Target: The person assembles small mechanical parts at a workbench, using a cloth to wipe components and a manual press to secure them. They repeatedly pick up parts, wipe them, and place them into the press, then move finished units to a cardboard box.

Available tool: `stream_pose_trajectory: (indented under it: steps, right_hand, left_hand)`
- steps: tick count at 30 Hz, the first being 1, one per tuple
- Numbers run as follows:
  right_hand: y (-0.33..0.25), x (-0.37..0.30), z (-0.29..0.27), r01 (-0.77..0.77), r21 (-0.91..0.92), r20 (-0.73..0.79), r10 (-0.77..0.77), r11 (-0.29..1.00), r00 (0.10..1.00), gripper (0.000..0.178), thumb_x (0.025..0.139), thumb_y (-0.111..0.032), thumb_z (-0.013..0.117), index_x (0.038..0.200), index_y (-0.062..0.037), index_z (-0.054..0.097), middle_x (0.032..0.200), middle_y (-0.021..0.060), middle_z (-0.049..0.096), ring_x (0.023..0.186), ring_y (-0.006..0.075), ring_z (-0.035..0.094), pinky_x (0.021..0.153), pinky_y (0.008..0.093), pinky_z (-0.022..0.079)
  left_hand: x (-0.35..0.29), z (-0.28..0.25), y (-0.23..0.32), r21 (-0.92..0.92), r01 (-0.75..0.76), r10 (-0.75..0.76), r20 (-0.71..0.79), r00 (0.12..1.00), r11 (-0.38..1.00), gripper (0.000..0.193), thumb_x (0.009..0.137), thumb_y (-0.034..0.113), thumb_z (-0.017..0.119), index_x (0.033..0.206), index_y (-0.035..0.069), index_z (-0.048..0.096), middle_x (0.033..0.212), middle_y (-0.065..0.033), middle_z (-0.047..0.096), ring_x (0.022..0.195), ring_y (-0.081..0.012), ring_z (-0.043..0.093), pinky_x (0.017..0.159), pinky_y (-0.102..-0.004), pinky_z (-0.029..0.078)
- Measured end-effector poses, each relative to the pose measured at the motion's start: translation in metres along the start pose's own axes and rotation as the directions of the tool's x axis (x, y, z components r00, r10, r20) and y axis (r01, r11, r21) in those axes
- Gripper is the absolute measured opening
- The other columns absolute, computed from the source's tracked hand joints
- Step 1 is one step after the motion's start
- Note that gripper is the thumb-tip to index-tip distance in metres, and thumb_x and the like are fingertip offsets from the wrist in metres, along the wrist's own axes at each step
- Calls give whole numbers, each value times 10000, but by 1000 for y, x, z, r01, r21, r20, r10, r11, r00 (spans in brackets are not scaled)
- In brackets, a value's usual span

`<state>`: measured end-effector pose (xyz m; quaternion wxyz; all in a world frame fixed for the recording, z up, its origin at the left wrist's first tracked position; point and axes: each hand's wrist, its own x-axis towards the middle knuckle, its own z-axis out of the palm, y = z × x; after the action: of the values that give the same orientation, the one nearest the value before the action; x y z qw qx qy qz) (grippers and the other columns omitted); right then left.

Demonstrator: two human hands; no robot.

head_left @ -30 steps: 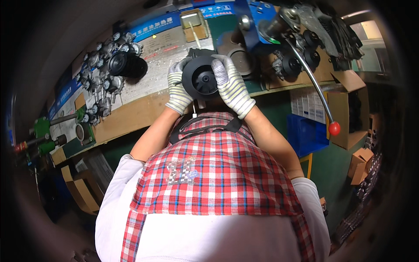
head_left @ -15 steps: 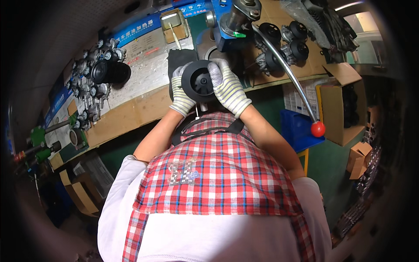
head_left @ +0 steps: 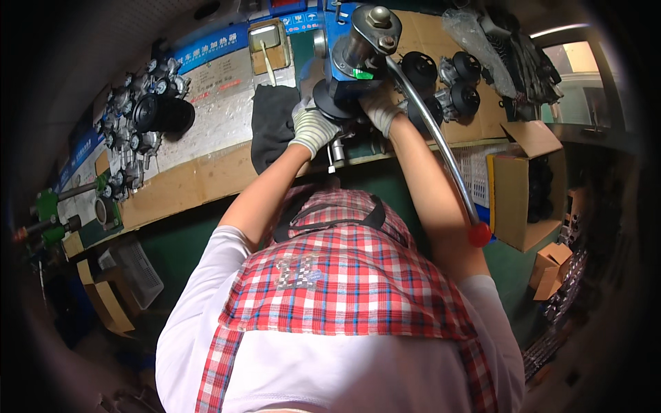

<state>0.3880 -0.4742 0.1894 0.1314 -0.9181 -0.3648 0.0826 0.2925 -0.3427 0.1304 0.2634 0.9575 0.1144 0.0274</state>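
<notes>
A black round fan wheel (head_left: 329, 104) with a metal body beneath it stands under the head of a blue lever press (head_left: 339, 88). My left hand (head_left: 313, 131), in a striped work glove, is closed around the near left side of this part. On its other side is my gloved right hand (head_left: 380, 110), close to the press head; its fingers are hidden there. A short white connector (head_left: 332, 168) hangs below the part. The press's long steel lever (head_left: 441, 138) slants toward me and ends in a red ball knob (head_left: 480, 235).
Several motor parts (head_left: 148, 117) and a black cylinder (head_left: 164, 115) lie at the left. More black-capped motors (head_left: 460, 82) stand right of the press. A black cloth (head_left: 270, 127) and a tray with a brush (head_left: 268, 51) lie left of it. An open cardboard box (head_left: 527, 186) sits at the right.
Both hands have moved away from me and slightly right, bringing the fan wheel from in front of the press to under its head. The view has shifted, and the lever knob appears lower.
</notes>
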Motion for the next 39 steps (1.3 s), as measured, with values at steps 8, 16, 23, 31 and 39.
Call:
stream_pose_trajectory:
  steps: [8,16,23,31,39]
  right_hand:
    - [33,14,53,-35,670,-226,249,742,942,640,836,-139,673,1421,-43,434,1349,192,559,1286,333,517,1093,377,404]
    - [74,23,139,-120,-6,-295,113,993,949,867,755,-164,689,1508,-14,285,1353,207,545,1283,334,515,1101,401,398]
    - [68,30,157,-285,-48,-248,265,957,932,433,971,-339,478,1223,-17,620,1141,136,708,1103,263,658,991,407,484]
    - [31,-60,-89,-536,816,467,300,216,832,712,1005,-596,378,1361,10,488,1055,149,668,798,200,673,666,298,562]
    - [-19,-206,-188,-318,267,265,248,910,932,597,939,-400,650,1341,20,519,883,160,678,774,295,664,757,406,519]
  left_hand:
    - [35,26,-6,-391,-249,156,-256,954,886,459,711,378,774,1058,105,651,1014,-148,699,968,-347,660,858,-405,522]
    - [11,-7,-37,-163,-115,122,35,992,980,883,671,387,863,1385,66,454,1377,-201,514,1276,-367,486,1090,-433,389]
    - [9,-63,-3,-218,-242,218,-130,967,945,1164,562,366,923,1486,-18,328,1477,-260,420,1377,-398,404,1165,-433,335]
    - [24,-62,8,-64,-173,173,-3,985,983,924,614,419,897,1346,16,503,1363,-196,533,1273,-380,499,1077,-424,418]
    - [28,-70,19,-69,-167,168,8,986,984,817,582,474,880,1233,65,603,1265,-191,591,1214,-381,539,1040,-435,446]
